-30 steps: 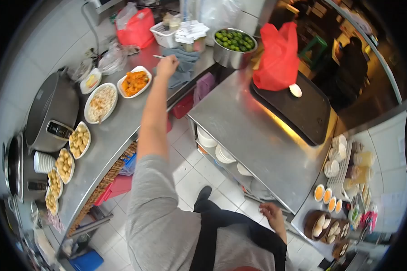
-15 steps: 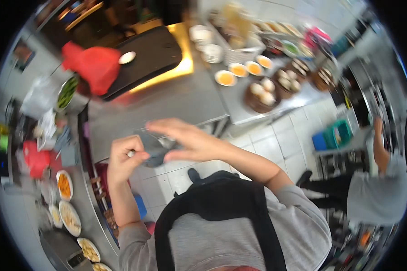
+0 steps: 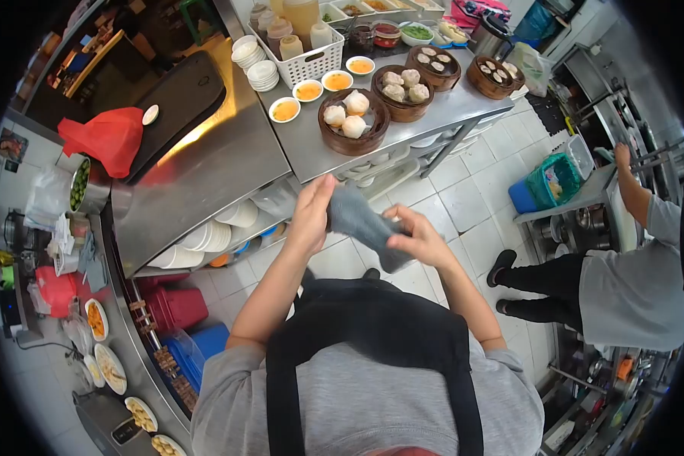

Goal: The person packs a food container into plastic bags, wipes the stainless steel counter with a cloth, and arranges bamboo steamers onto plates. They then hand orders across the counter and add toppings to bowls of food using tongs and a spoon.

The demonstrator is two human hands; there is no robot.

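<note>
A grey cloth (image 3: 359, 219) hangs between my two hands, in front of the steel counter (image 3: 205, 190). My left hand (image 3: 311, 213) is closed on the cloth's upper left end. At its lower right side, my right hand (image 3: 418, 237) pinches the same cloth. Beyond them on the counter stands a round bamboo steamer (image 3: 353, 140) with white dumplings. Another steamer (image 3: 403, 106) with meat dumplings is beside it. Several small white bowls of orange sauce (image 3: 308, 91) sit behind the first steamer.
A dark tray (image 3: 186, 102) and a red bag (image 3: 106, 144) are at the upper left. Plates of food (image 3: 110, 369) line the left counter. At the right, a co-worker (image 3: 631, 292) stands near a green-lined bin (image 3: 552, 181). Stacked bowls (image 3: 207, 236) sit under the counter.
Both hands have moved right with the grey cloth, which is now more spread out between them. The view has shifted, so the steamers and sauce bowls appear further left.
</note>
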